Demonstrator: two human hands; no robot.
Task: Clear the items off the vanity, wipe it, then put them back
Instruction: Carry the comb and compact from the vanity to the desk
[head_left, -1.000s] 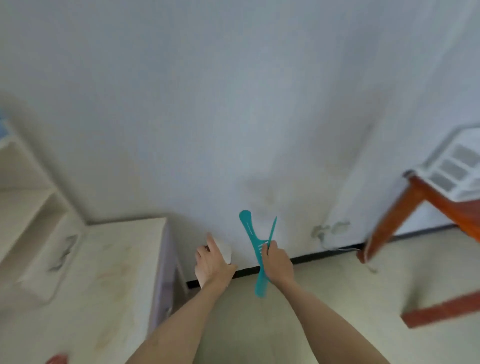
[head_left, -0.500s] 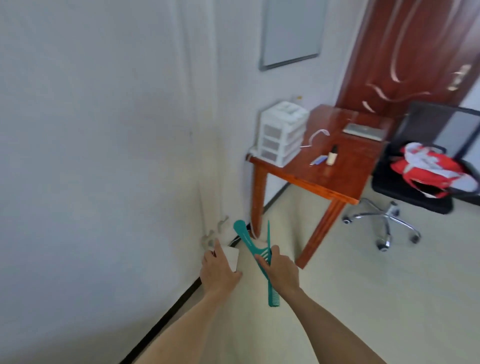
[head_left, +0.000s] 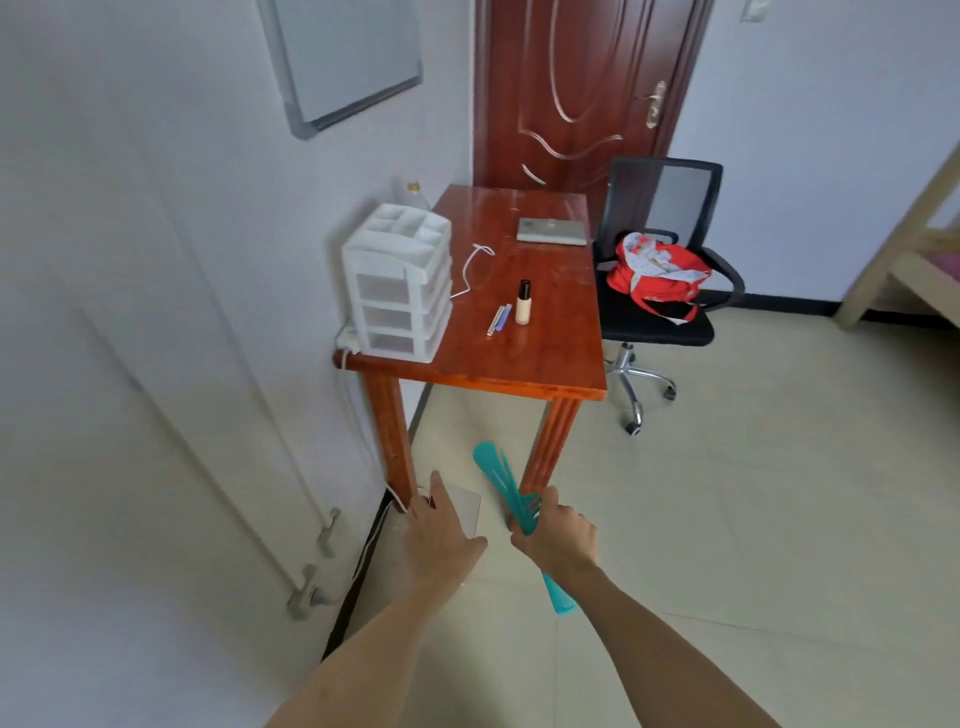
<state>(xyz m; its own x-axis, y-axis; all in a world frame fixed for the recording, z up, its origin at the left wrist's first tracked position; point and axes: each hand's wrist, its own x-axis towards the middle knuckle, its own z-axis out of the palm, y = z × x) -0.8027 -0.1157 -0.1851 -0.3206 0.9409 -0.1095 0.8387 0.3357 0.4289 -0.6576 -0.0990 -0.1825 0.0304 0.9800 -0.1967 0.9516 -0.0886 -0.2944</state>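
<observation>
Head view: the right hand is gripping two teal plastic combs. The left hand is clutching a flat white box, both approaching the red-brown wooden table.

two teal combs, one bottle, two pens

Teal combs, reddish-brown table, white organizer

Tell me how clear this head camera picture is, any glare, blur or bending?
Head view: wide-angle bending curves the door and the left wall; window glare sheens the far end of the wooden table; the teal combs in the right hand look sharp; soft daylight, faint shadows.
</observation>
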